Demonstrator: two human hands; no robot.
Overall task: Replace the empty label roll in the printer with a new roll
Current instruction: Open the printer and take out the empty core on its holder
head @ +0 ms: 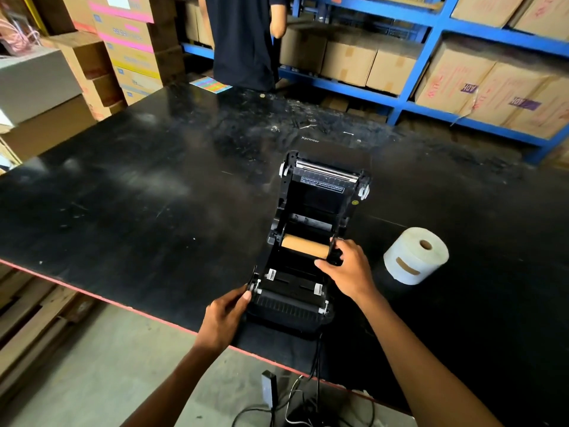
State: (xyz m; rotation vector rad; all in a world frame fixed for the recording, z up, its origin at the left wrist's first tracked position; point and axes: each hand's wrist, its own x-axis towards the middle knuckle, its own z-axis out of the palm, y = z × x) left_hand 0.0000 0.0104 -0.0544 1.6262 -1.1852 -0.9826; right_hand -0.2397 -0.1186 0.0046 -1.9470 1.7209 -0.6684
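Right hand [345, 266] grips the holder beside the empty core [304, 248]; left hand [229, 312] braces the printer [295, 306], so pull outward gently.

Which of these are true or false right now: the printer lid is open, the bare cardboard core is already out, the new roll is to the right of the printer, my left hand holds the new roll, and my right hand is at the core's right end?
1. The printer lid is open. True.
2. The cardboard core is out of the printer. False: it lies across the roll bay.
3. The new roll stands on the table to the right of the printer. True.
4. The left hand holds the new roll. False: it rests on the printer's front left corner.
5. The right hand is at the core's right end. True.
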